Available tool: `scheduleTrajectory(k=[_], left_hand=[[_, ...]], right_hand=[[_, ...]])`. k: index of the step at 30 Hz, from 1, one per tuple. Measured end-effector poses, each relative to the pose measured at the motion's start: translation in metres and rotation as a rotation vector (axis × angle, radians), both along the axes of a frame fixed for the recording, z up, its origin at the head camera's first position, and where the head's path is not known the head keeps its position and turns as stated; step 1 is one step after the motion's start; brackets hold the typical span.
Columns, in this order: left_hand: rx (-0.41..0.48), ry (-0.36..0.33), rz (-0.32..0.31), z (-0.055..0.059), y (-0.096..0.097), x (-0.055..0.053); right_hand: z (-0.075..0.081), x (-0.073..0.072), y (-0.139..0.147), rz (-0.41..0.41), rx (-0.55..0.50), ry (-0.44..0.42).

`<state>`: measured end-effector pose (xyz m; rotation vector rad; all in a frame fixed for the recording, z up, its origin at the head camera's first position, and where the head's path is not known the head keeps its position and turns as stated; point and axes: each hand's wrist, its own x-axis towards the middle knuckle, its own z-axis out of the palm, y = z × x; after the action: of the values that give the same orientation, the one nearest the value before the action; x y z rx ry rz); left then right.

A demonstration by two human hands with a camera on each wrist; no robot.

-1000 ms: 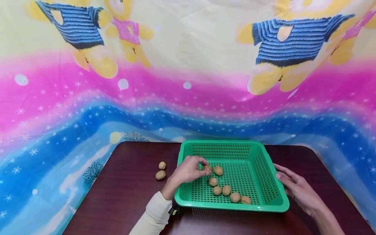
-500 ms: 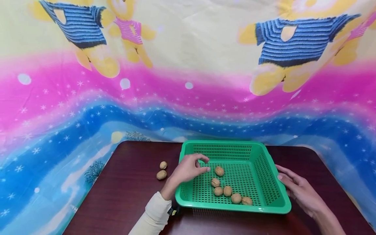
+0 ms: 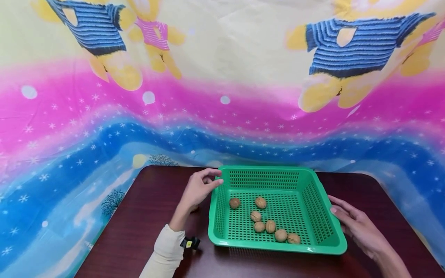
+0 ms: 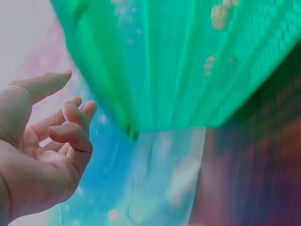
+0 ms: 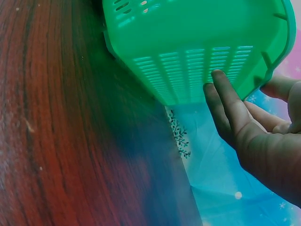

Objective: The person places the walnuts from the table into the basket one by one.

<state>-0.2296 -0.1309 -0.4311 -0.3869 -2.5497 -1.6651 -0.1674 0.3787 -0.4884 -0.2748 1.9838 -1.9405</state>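
Observation:
My left hand (image 3: 197, 190) hovers just outside the left rim of a green plastic basket (image 3: 278, 249), fingers loosely bent and nothing between them. In the left wrist view, the thumb and fingers (image 4: 81, 134) stand apart, near the basket's blurred wall. Several walnuts lie on the basket's floor, among them one walnut (image 3: 234, 203) at the left and another walnut (image 3: 260, 202) to its right. My right hand (image 3: 359, 227) touches the basket's right side. Its long fingers (image 5: 230, 101) lie fairly straight along the outer wall, with the thumb at the rim.
The basket stands on a dark brown table (image 3: 153, 197) with rounded back corners. Behind the table hangs a printed cloth (image 3: 222, 127) with bears and snowflakes. A dark strap device (image 3: 190, 243) sits at the left wrist.
My left hand has let go of a walnut inside the basket and moved out over the left rim. It now covers the table walnuts seen earlier. The right hand keeps its place.

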Motion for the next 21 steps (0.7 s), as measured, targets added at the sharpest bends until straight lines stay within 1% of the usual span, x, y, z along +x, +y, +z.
scheduleTrajectory(k=[3,5,10,14,17,21], left_hand=[[-0.029,-0.006,0.055,-0.007,-0.016,-0.005],[-0.065,-0.021,0.084,-0.016,-0.027,-0.008],[-0.137,-0.113,0.134,-0.042,-0.054,-0.011],[-0.198,-0.176,0.156,-0.057,-0.073,-0.016],[-0.231,-0.202,0.161,-0.063,-0.082,-0.017],[-0.256,-0.225,0.153,-0.067,-0.087,-0.016]], right_hand=[[0.0,0.0,0.0,-0.009,0.007,-0.003],[0.001,0.001,0.0,-0.006,0.003,-0.003],[0.001,0.003,-0.002,-0.002,-0.006,-0.001],[0.001,0.004,-0.002,0.006,-0.015,-0.001],[0.0,0.003,0.0,0.02,-0.039,0.003],[-0.001,0.001,0.001,0.029,-0.062,0.014]])
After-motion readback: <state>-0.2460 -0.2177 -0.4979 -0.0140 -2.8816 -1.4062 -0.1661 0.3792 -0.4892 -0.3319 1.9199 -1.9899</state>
